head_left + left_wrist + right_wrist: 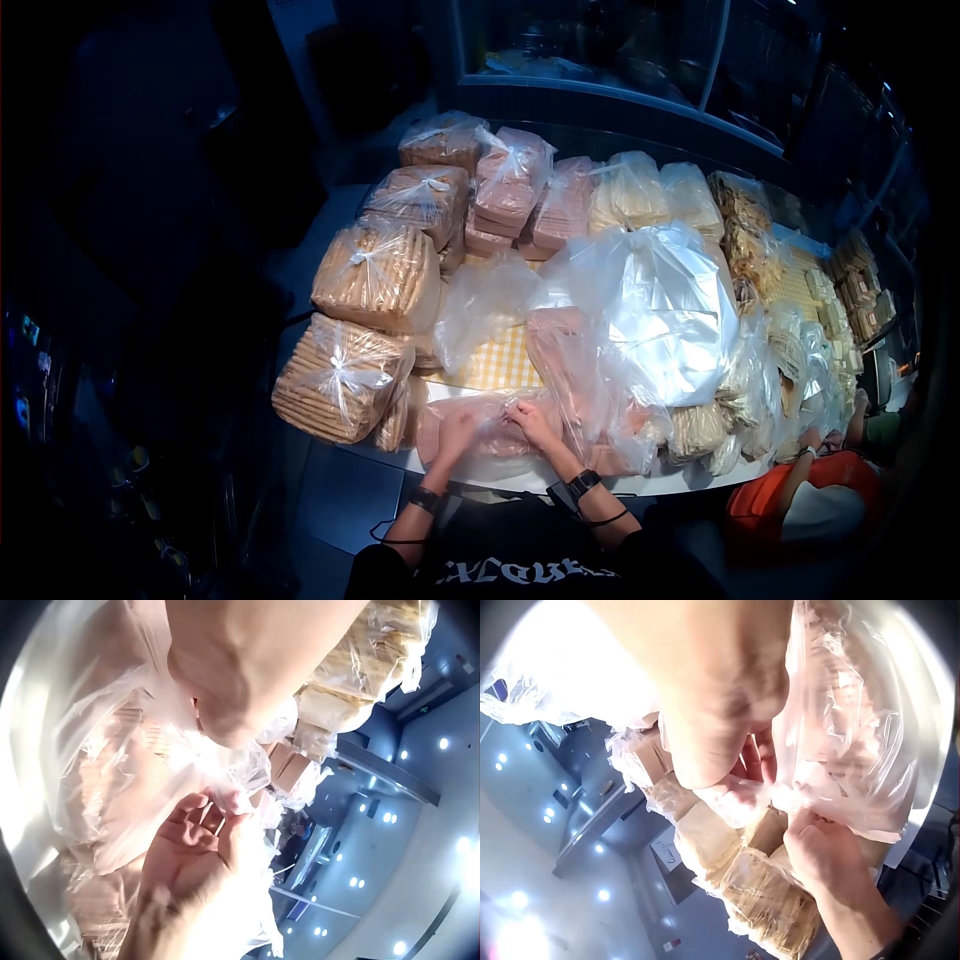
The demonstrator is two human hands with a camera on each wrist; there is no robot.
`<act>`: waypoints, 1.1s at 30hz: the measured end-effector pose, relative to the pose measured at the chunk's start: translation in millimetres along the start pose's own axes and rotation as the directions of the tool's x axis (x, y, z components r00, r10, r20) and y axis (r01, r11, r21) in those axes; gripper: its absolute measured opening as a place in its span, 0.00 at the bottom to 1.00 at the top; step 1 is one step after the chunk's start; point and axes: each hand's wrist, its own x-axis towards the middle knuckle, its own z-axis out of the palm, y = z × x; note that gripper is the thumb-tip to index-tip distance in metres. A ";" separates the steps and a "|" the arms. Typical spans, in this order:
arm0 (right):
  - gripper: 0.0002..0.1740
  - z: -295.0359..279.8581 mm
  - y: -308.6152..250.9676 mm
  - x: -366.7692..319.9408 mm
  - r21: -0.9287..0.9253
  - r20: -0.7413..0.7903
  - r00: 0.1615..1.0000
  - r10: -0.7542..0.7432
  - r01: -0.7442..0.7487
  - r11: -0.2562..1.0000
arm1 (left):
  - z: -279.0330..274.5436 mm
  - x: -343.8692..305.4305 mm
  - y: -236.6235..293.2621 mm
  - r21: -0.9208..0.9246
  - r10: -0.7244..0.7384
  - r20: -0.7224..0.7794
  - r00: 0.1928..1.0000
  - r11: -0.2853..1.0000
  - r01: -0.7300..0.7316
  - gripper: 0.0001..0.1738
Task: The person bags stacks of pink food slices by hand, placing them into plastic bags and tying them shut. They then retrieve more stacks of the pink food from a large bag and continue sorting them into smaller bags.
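A clear plastic bag (492, 446) of stacked pink flat pieces lies at the table's front edge, right before the body. Over its near middle, my left hand (456, 434) and my right hand (533, 422) meet at the gathered plastic. In the right wrist view the left hand (823, 851) pinches the twisted neck of the bag from one side, while the right hand (724, 697) grips it with curled fingers from the other. The left wrist view shows the same bunched plastic (229, 780) between both hands. The exact shape of the knot is hidden by fingers and glare.
Tied bags of tan pieces (345, 380) are stacked along the left. Pink bags (512, 180) and pale bags (637, 190) stand behind. A large shiny plastic sheet (670, 310) lies to the right. Yellow checked cloth (495, 360) shows mid-table. Another person's orange garment (750, 510) is at right.
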 end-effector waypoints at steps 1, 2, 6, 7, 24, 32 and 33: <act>0.13 -1.2 -14.0 0.4 -0.019 0.013 1.000 -0.004 0.004 1.000 | 4.4 4.9 -17.0 -0.183 -0.001 0.040 0.999 0.983 0.008 0.11; 0.14 4.0 -27.7 -1.3 0.001 0.013 0.999 -0.043 0.043 0.999 | 8.2 8.9 -26.2 -0.361 0.007 0.077 0.997 0.932 0.021 0.11; 0.14 -4.9 -18.4 8.1 0.062 0.028 0.984 0.173 -0.175 0.983 | -3.3 3.6 -21.2 -0.343 0.071 0.174 0.982 0.939 -0.007 0.12; 0.13 0.2 -23.5 7.9 0.113 0.025 0.984 0.179 -0.181 0.977 | -5.1 3.6 -14.7 -0.319 0.090 0.201 0.975 0.947 -0.022 0.12; 0.16 24.0 -46.1 -7.7 -0.131 0.149 0.987 0.062 -0.043 0.990 | -4.4 0.7 11.7 0.014 -0.041 0.077 0.996 0.999 0.040 0.11; 0.17 20.7 -52.6 11.6 -0.327 0.250 0.965 -0.077 0.159 0.932 | -7.7 -11.8 50.6 0.551 0.331 0.283 0.900 0.712 -0.435 0.19; 0.17 17.0 -80.7 -1.5 -0.389 0.022 0.989 -0.145 0.142 0.910 | -9.9 -30.9 109.7 0.571 0.383 0.165 0.909 0.714 -0.404 0.21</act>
